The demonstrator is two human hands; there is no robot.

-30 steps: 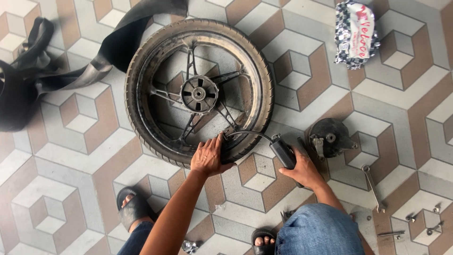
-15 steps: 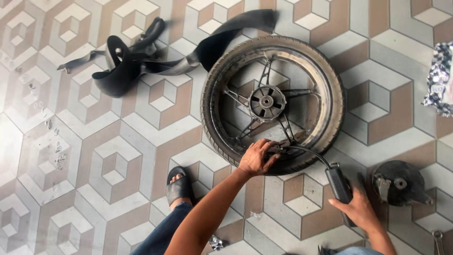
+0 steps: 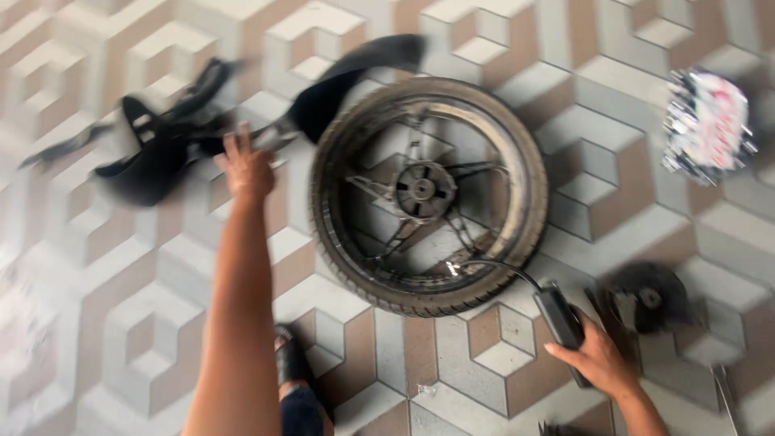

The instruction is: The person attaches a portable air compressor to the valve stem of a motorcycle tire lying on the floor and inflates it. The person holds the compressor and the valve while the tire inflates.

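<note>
Head view, looking down on a patterned tile floor (image 3: 484, 379), blurred by motion: a wheel (image 3: 429, 194) with its tyre on is seen lying flat at centre. The left hand (image 3: 246, 168) is stretched out well away from the wheel, fingers spread and empty, over a tangle of black rubber tube and strap (image 3: 173, 137) lying to the wheel's left. The right hand (image 3: 597, 362) is closed around a dark handheld tool (image 3: 561, 321), from which a thin hose (image 3: 492, 266) is run to the near part of the rim. The two hands are held far apart. The step in hand is judged to be a reach for the rubber piece while the tool is kept at the wheel; a firm pinch on the loose rubber would be called for before anything is lifted. A round dark metal part (image 3: 650, 297) is seen on the floor just right of the tool, and a patterned bag (image 3: 709, 125) at far right, its contents not shown. No open container is visible.
</note>
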